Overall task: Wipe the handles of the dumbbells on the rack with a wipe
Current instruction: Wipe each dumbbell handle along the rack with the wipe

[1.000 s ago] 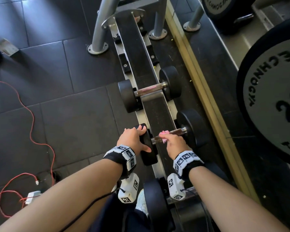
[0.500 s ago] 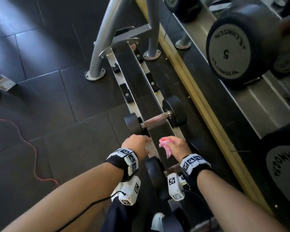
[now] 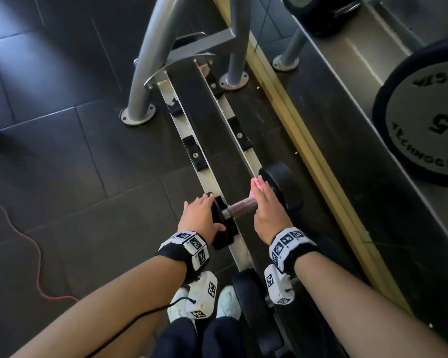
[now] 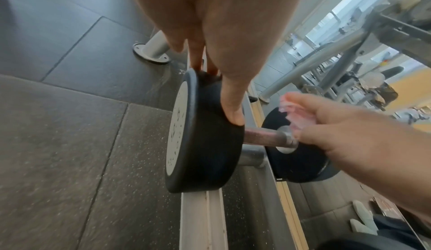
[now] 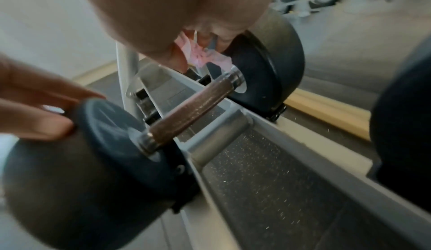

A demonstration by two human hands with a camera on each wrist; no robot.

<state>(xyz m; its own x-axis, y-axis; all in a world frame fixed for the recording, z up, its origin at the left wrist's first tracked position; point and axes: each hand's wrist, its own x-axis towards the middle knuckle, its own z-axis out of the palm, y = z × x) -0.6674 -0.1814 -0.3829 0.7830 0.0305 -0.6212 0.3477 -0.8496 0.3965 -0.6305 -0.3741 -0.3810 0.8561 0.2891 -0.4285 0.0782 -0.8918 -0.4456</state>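
Hands shift along the rack to the next dumbbell, lying across the rails at the centre of the head view. A second ago we were working on the dumbbell nearer to us; that one now sits at the bottom of the frame, by our wrists. Our left hand rests over the near black weight, fingers draped on its rim and thumb on its inner edge, steadying it. Our right hand hovers at the far end of the handle, fingers bunched together and clamped on the pink wipe. In the right wrist view the wipe hangs just above the collar beside the far weight, and whether it touches the metal yet we cannot tell. The knurled brown handle shows bare along its length. We judge that one handle is finished and this one is about to be wiped, with empty cradles further up the rack.
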